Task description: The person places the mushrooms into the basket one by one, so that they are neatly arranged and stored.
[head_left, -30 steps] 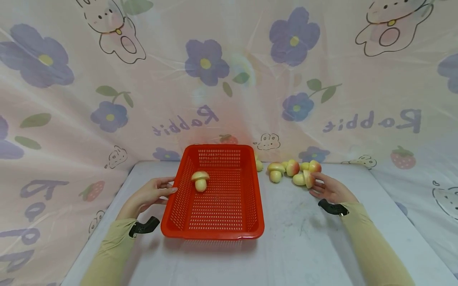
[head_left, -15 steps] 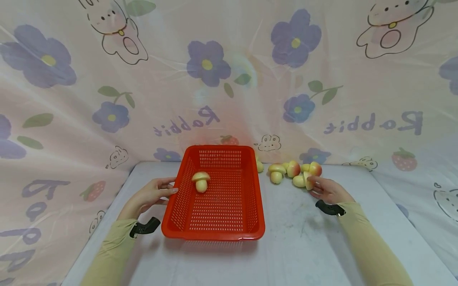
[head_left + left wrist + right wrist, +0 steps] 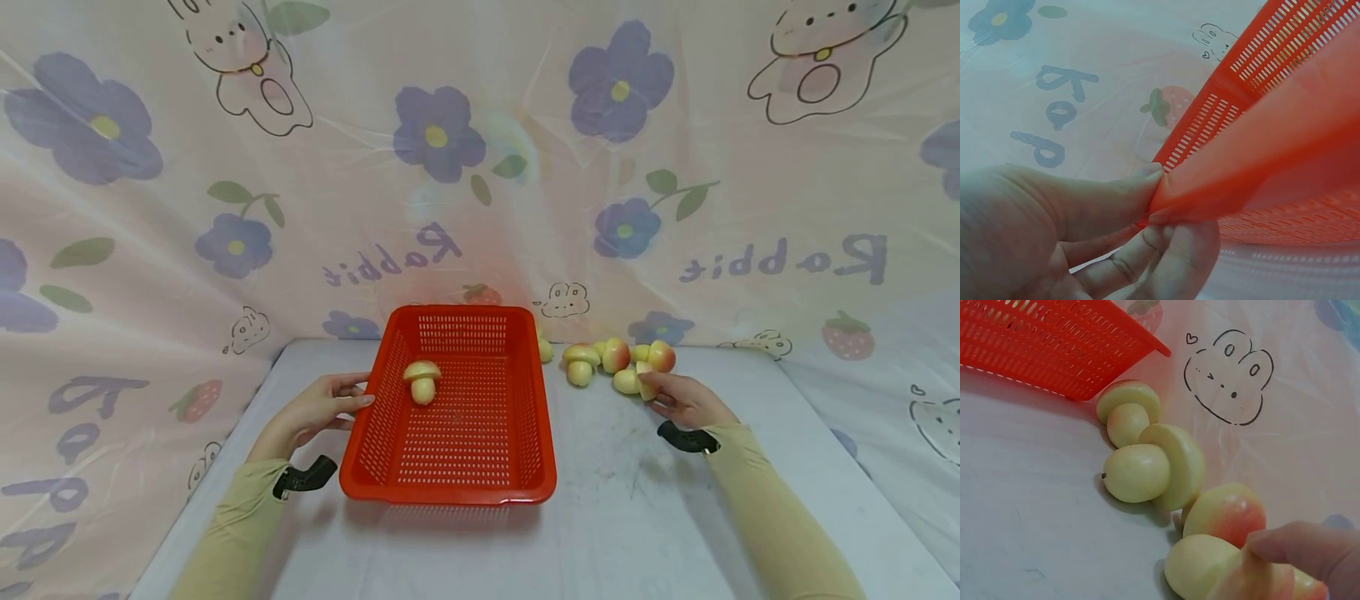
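Observation:
My left hand (image 3: 318, 408) pinches the left rim of a red plastic basket (image 3: 450, 496), thumb on top and fingers beneath in the left wrist view. Inside the basket lies one toy mushroom (image 3: 423, 385), pale yellow with a rounded cap. On the right, my right hand (image 3: 690, 402) holds another mushroom (image 3: 1197, 565) by its cap between thumb and fingers, its stem pointing left. The fingers behind that cap are hidden in the right wrist view. Close behind it sits a red-blushed mushroom (image 3: 662, 356).
Between basket and right hand stand more mushrooms, one with a broad cap (image 3: 581, 365) and one with a reddish cap (image 3: 616, 355). Another mushroom (image 3: 545, 348) is partly hidden behind the basket's right side. A patterned curtain (image 3: 517, 233) borders the white table (image 3: 622, 517) at the back.
My right hand has moved slightly left, its fingers closing onto the mushroom's cap. The left hand keeps its grip, and the basket stays in place.

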### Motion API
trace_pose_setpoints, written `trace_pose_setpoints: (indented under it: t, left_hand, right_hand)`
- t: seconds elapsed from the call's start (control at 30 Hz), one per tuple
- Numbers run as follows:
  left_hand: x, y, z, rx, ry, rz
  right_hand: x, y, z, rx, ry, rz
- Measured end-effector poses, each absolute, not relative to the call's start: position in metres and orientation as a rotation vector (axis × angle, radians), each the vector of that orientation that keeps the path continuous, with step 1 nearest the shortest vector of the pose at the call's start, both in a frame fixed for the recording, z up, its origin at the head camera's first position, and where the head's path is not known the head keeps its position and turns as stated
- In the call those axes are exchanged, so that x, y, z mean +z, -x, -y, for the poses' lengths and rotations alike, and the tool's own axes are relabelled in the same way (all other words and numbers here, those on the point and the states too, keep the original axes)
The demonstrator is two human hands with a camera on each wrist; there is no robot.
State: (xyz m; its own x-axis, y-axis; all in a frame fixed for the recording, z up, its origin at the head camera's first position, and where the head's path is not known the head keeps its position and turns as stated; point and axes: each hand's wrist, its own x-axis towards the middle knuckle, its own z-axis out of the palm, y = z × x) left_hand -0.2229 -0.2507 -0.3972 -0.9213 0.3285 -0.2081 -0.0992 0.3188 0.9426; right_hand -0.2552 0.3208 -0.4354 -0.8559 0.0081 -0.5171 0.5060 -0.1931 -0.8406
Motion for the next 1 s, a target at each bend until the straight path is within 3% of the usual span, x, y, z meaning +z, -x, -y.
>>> trace_pose_setpoints:
  t: [1.0]
  left_hand:
    - [-0.398, 0.224, 0.251, 1.627, -0.198, -2.232]
  right_hand:
    - [-0.437, 0.240, -0.327, -1.875, -0.169, -2.072]
